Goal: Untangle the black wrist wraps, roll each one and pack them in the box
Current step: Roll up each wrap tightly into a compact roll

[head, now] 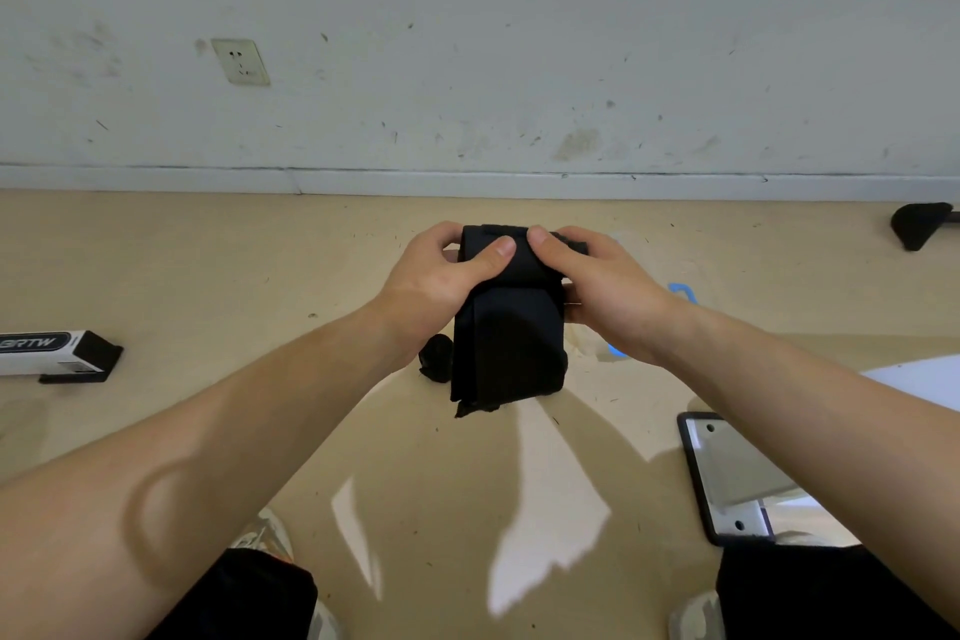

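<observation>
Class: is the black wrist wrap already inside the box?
No, the left hand and right hand grip the black wrist wrap between them, while the box lies apart at the far left.

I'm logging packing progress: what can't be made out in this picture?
Head view:
- box: cut off by left edge, inside unseen.
- wrist wraps: black folds merge; how many, unclear.
- left hand and right hand: fingers partly hidden behind the wraps.
- black object: cut off by right edge.

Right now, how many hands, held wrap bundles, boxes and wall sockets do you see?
Bare hands: 2, left hand, right hand
Black fabric wrist wrap bundle, gripped by both: 1
White-and-black lettered box on floor: 1
White wall socket: 1
Total: 5
</observation>
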`<state>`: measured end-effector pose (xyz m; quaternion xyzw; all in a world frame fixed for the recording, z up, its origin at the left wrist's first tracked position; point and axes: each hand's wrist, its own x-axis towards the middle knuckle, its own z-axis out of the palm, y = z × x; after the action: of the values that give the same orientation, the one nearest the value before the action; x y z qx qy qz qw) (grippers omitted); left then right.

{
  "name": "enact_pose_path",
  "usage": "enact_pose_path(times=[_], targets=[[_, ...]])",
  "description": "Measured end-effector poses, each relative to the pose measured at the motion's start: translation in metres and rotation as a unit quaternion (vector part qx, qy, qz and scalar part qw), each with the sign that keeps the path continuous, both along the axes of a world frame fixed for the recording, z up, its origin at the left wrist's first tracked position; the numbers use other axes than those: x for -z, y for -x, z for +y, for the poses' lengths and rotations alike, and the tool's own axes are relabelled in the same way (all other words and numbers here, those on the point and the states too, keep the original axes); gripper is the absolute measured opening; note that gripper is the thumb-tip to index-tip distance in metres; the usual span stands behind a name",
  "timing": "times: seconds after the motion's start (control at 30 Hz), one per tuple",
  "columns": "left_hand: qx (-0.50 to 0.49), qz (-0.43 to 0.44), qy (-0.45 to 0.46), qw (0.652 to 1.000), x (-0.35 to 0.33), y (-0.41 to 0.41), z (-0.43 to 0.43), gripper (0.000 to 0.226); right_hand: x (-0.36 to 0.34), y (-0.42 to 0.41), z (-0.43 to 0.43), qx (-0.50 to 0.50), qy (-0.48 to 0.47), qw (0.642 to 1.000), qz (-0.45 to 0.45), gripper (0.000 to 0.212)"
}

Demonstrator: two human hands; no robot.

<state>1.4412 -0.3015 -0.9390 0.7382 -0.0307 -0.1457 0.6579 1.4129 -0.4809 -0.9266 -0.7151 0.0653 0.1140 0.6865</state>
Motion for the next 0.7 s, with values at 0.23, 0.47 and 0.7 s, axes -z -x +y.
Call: enact_pose_path(times=[0.23, 0.47, 0.7], targets=[[0.041, 0.043, -0.014, 0.998, -0.0016, -0.0039, 0.0023, 0.067, 0.0061, 0.0025, 0.0018, 0.023, 0.027, 0.999, -0.037, 0.042], [0.014, 0.016, -0.003, 1.0, 0.0026, -0.0022, 0.0025, 0.061, 0.0048, -0.0004, -0.0016, -0.008, 0.008, 1.0, 0.004, 0.042], [0.039, 0.055, -0.015, 0.998, 0.001, -0.003, 0.0024, 0.074, 0.0095, -0.0039, -0.0035, 0.012, -0.015, 1.0, -0.015, 0.025]])
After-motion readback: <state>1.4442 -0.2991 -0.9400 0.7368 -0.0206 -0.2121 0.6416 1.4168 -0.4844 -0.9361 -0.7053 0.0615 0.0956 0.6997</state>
